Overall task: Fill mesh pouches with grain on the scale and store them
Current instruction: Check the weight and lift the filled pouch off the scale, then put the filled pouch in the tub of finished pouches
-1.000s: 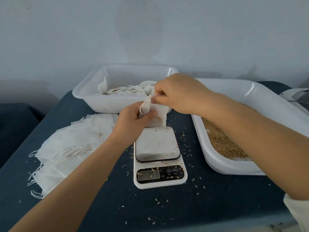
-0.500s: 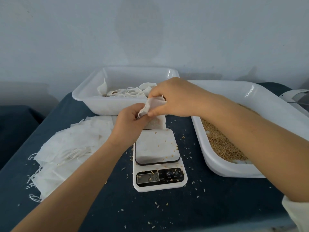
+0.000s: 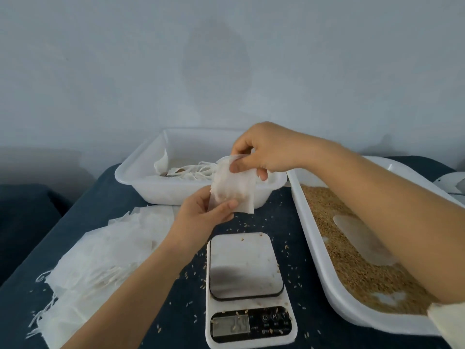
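A white mesh pouch (image 3: pixel 232 190) hangs in the air above the far edge of the white digital scale (image 3: pixel 247 285). My left hand (image 3: pixel 201 215) pinches its lower left edge between thumb and fingers. My right hand (image 3: pixel 264 152) pinches its top edge from above. A little grain shows through the pouch's lower part. The scale's platform is bare apart from a few stray grains, and its display is lit. To the right, a large white tray (image 3: pixel 309 238) holds brown grain (image 3: pixel 352 263) with a pale scoop (image 3: pixel 362 238) lying in it.
A white bin (image 3: pixel 141 177) at the back holds pouches with drawstrings. A heap of flat empty pouches (image 3: pixel 100 260) lies on the left of the dark blue tabletop. Loose grains are scattered around the scale. A white object (image 3: pixel 450 180) sits at the far right edge.
Both hands have lifted the pouch up and away from the scale. The right hand has risen and spread the pouch's top, so the pouch now hangs flat and open to view.
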Available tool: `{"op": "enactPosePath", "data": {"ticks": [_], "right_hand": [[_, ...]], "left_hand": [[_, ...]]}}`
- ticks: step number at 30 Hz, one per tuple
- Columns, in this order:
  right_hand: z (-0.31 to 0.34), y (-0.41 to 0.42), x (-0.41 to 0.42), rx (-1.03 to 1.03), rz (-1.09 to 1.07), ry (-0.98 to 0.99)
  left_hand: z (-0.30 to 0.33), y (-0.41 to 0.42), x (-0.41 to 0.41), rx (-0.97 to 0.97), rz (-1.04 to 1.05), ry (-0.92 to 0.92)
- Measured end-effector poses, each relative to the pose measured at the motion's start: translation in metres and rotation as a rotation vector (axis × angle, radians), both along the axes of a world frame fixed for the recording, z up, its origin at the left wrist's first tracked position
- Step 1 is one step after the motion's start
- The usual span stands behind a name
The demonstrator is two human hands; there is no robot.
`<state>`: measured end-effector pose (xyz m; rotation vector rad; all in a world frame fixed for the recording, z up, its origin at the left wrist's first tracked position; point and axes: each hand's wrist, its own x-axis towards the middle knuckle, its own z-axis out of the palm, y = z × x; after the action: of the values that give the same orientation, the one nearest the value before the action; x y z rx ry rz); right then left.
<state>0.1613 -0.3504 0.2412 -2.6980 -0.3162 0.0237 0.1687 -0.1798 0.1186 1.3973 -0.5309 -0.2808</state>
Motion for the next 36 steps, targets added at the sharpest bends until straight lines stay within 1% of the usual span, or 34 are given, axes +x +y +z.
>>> {"op": "enactPosePath", "data": {"ticks": [3, 6, 11, 14, 17, 20, 23, 25, 27, 30, 32, 36], "right_hand": [[0.009, -0.008, 0.024, 0.088, -0.010, 0.066], [0.012, -0.015, 0.053, 0.195, -0.051, 0.093], [0.007, -0.019, 0.116, 0.261, -0.165, 0.027], [-0.009, -0.014, 0.156, 0.169, -0.235, -0.067], [-0.036, -0.011, 0.192, 0.005, -0.308, -0.128], [-0.070, -0.007, 0.218, -0.054, -0.387, -0.164], [-0.104, -0.001, 0.234, -0.105, -0.424, -0.084], [-0.119, 0.003, 0.237, -0.172, -0.400, -0.015], [-0.130, 0.004, 0.236, -0.256, -0.368, 0.018], [-0.136, 0.001, 0.234, -0.368, -0.387, 0.068], [-0.133, -0.001, 0.230, -0.375, -0.383, 0.072], [-0.115, 0.000, 0.214, -0.264, -0.318, 0.022]], "left_hand": [[-0.003, -0.001, 0.014, -0.020, 0.038, 0.078], [-0.009, 0.001, 0.028, 0.012, 0.097, 0.126], [-0.024, 0.014, 0.050, 0.083, 0.186, 0.170], [-0.028, 0.023, 0.057, 0.095, 0.225, 0.178], [-0.029, 0.033, 0.060, 0.103, 0.239, 0.173], [-0.030, 0.044, 0.061, 0.094, 0.260, 0.185], [-0.034, 0.055, 0.060, 0.115, 0.255, 0.177], [-0.036, 0.064, 0.061, 0.153, 0.254, 0.159], [-0.036, 0.072, 0.062, 0.197, 0.257, 0.141], [-0.036, 0.079, 0.062, 0.221, 0.277, 0.147], [-0.034, 0.081, 0.062, 0.230, 0.282, 0.145], [-0.031, 0.083, 0.059, 0.219, 0.310, 0.153]]}}
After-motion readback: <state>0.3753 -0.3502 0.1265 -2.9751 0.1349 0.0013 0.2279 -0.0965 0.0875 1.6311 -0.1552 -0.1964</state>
